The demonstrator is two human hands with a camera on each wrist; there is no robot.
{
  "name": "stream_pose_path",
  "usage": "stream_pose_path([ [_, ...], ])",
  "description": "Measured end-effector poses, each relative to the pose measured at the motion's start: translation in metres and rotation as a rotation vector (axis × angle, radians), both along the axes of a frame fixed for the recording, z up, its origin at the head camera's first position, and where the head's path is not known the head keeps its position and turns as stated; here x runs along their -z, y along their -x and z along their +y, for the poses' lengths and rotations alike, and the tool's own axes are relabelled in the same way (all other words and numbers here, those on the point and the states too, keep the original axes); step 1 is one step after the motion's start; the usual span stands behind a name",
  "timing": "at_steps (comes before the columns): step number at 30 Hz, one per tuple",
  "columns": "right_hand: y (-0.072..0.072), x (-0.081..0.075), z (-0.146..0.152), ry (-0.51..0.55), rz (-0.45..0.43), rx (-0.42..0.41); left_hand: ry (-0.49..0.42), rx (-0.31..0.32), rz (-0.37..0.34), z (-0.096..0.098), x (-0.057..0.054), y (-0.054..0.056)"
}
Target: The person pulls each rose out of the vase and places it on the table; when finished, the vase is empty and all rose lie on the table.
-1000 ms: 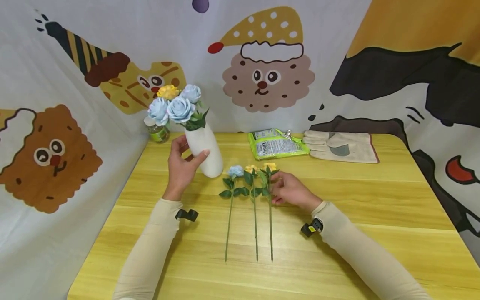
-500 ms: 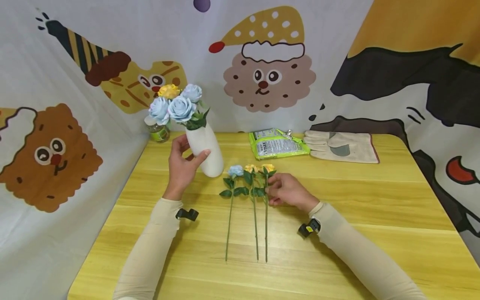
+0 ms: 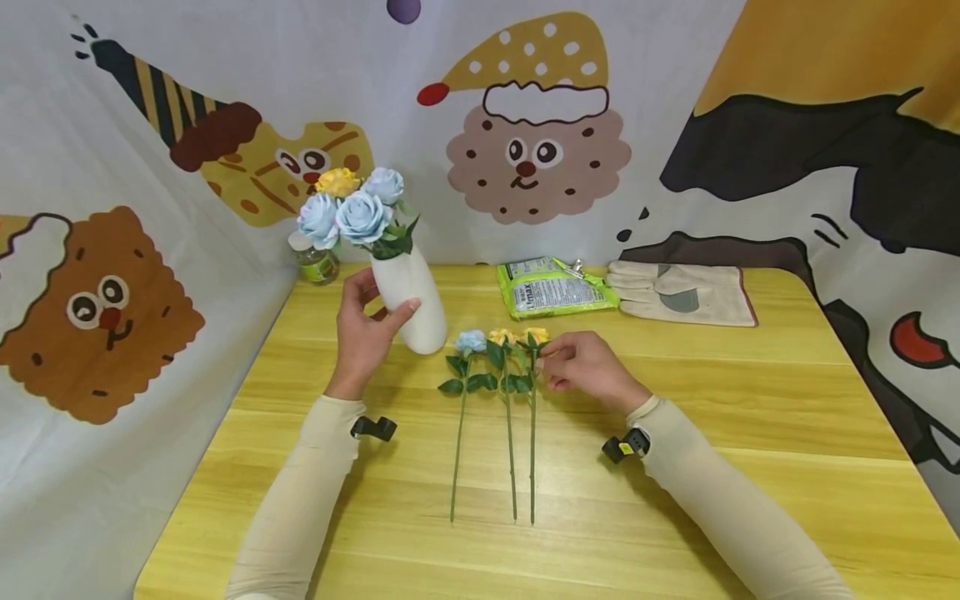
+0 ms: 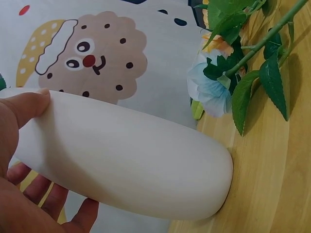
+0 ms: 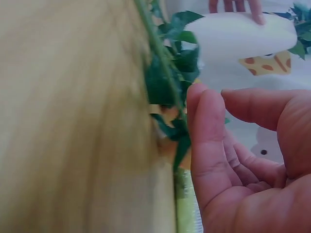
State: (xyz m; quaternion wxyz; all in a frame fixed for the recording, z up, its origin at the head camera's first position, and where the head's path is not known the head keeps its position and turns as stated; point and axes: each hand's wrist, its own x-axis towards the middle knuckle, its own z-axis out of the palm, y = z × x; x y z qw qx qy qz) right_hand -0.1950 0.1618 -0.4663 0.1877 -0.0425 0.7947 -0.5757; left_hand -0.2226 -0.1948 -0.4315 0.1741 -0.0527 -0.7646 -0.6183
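My left hand (image 3: 362,337) grips a white vase (image 3: 414,308), thumb on its near side and fingers curled behind it. The vase tilts to the left, its base at the tabletop. Several light blue roses (image 3: 362,218) and a yellow rose (image 3: 337,182) stand in its mouth. To its right three long-stemmed artificial roses lie side by side: a blue rose (image 3: 471,341), a middle yellow rose (image 3: 502,337) and a right yellow rose (image 3: 536,337). My right hand (image 3: 592,371) is beside the right one's upper stem, fingers bent, nothing between thumb and forefinger (image 5: 208,126).
On the wooden table (image 3: 675,467), a green-and-white packet (image 3: 551,287) with a metal clip lies at the back. Beside it is a pale work glove (image 3: 686,293). A small lidded jar (image 3: 317,262) stands behind the vase, against the cartoon-printed cloth (image 3: 420,150).
The right-hand yellow rose has shifted left, closer to the middle one. My right hand moved left with it, then slid up and back towards its head. The left hand and vase stayed still.
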Motion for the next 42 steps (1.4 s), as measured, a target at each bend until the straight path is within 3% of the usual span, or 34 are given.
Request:
stream_pose_path([
  [14, 0.005, -0.039, -0.011, 0.004, 0.153, 0.0, -0.013, 0.005, -0.003, 0.0, -0.001, 0.0],
  [33, 0.01, -0.078, -0.043, 0.071, 0.326, -0.024, -0.018, 0.0, 0.001, 0.001, -0.003, -0.001],
  [42, 0.011, -0.1, -0.068, 0.115, 0.349, -0.032, -0.018, 0.005, -0.005, 0.002, -0.004, -0.002],
])
